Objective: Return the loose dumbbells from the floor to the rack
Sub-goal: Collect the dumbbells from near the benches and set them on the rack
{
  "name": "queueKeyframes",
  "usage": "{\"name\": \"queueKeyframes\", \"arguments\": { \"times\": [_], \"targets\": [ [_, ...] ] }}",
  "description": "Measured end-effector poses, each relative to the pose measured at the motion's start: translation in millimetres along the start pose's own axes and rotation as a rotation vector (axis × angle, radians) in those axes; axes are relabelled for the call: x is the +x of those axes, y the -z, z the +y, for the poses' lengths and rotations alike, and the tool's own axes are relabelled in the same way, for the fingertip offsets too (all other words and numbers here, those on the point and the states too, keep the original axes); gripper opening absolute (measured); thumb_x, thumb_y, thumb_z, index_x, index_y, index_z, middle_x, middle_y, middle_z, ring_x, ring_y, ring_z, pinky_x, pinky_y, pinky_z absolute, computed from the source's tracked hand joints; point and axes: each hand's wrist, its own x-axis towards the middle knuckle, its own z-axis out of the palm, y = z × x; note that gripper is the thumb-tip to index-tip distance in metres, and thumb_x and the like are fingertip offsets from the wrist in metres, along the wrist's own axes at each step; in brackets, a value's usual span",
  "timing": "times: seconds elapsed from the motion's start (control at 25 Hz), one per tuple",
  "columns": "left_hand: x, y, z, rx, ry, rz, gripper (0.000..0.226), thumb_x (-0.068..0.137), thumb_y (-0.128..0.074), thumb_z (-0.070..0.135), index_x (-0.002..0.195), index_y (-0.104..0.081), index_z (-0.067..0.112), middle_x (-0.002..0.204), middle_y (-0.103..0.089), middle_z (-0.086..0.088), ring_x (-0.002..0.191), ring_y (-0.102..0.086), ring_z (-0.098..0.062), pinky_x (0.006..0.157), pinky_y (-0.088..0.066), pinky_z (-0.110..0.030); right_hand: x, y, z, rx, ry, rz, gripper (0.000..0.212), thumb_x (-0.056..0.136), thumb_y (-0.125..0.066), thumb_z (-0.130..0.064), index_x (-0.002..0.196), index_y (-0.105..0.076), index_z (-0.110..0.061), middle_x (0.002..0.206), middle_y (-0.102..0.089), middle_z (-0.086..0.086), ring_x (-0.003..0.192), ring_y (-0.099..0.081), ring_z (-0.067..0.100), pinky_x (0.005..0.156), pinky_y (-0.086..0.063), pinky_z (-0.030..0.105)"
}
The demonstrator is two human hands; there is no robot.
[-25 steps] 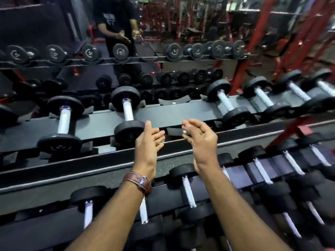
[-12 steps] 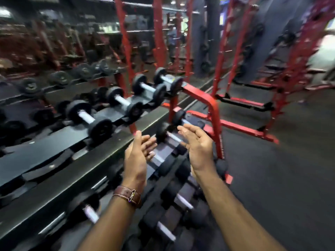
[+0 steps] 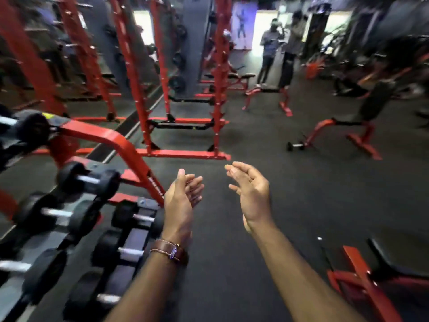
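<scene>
The gym floor [image 3: 232,263] runs dark ahead of me, red frames standing at eleven and twelve o'clock; the rack [image 3: 130,149] with its rows of stowed weights sits at my nine o'clock, close by my left arm; a red bench [image 3: 343,131] stands at one o'clock, well apart from me. The loose dumbbell [image 3: 294,145] lies on the floor just beside that bench's near foot, its long axis running roughly side to side across my view; I judge it sits far out of reach, up and right of both hands. My right hand [image 3: 251,196] is the nearer one, fingers loose and holding nothing; my left hand [image 3: 183,201] is likewise slack and bare, palm turned inward.
</scene>
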Motion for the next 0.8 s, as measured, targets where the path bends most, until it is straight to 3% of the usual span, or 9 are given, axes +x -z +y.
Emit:
{"name": "queueKeyframes", "arguments": {
  "times": [0.16,0.28,0.4,0.52,0.68,0.8],
  "targets": [
    [52.0,-102.5,-37.0,0.050,0.055,-0.143,0.041,0.102,-0.039,0.046,0.103,-0.064,0.014,0.109,-0.075,-0.010,0.104,-0.071,-0.024,0.092,-0.050,-0.041,73.6,86.3,3.0,-0.014,0.017,0.175,0.014,0.089,-0.069,-0.021,0.104,-0.070,-0.020,0.111,-0.076,0.010,0.101,-0.069,0.013,0.083,-0.053,0.034],
    [109.7,-167.3,-64.5,0.083,0.065,-0.213,0.044,0.102,-0.039,0.048,0.108,-0.065,0.013,0.110,-0.075,-0.009,0.104,-0.071,-0.023,0.093,-0.051,-0.040,140.7,130.3,11.1,-0.047,0.032,0.267,0.025,0.080,-0.070,-0.030,0.104,-0.071,-0.020,0.109,-0.077,0.008,0.104,-0.070,0.015,0.082,-0.054,0.032],
    [190.0,-242.2,-94.5,0.094,0.087,-0.302,0.049,0.102,-0.039,0.049,0.116,-0.064,0.009,0.111,-0.074,-0.008,0.104,-0.071,-0.024,0.096,-0.050,-0.042,239.8,174.7,21.1,-0.071,0.060,0.379,0.022,0.081,-0.072,-0.027,0.102,-0.071,-0.020,0.110,-0.076,0.009,0.109,-0.070,0.019,0.085,-0.054,0.036],
    [291.6,-320.1,-115.6,0.125,0.116,-0.384,0.044,0.101,-0.039,0.050,0.108,-0.065,0.016,0.111,-0.075,-0.006,0.104,-0.071,-0.024,0.099,-0.049,-0.045,353.0,210.0,25.4,-0.090,0.071,0.476,0.021,0.081,-0.072,-0.026,0.101,-0.071,-0.020,0.111,-0.076,0.010,0.112,-0.069,0.021,0.084,-0.054,0.036],
    [396.0,-429.9,-132.8,0.173,0.139,-0.471,0.040,0.101,-0.040,0.051,0.102,-0.065,0.020,0.107,-0.075,-0.005,0.104,-0.071,-0.026,0.098,-0.047,-0.047,478.6,252.2,17.7,-0.075,0.087,0.590,0.019,0.084,-0.071,-0.022,0.102,-0.070,-0.020,0.110,-0.076,0.011,0.114,-0.068,0.024,0.085,-0.053,0.039],
    [460.3,-523.4,-157.6,0.234,0.164,-0.559,0.039,0.101,-0.040,0.049,0.102,-0.065,0.020,0.107,-0.075,-0.005,0.105,-0.071,-0.026,0.093,-0.048,-0.043,566.8,299.6,17.1,-0.062,0.088,0.680,0.029,0.076,-0.070,-0.031,0.102,-0.070,-0.020,0.112,-0.075,0.012,0.112,-0.069,0.022,0.084,-0.054,0.037]
  ]
}}
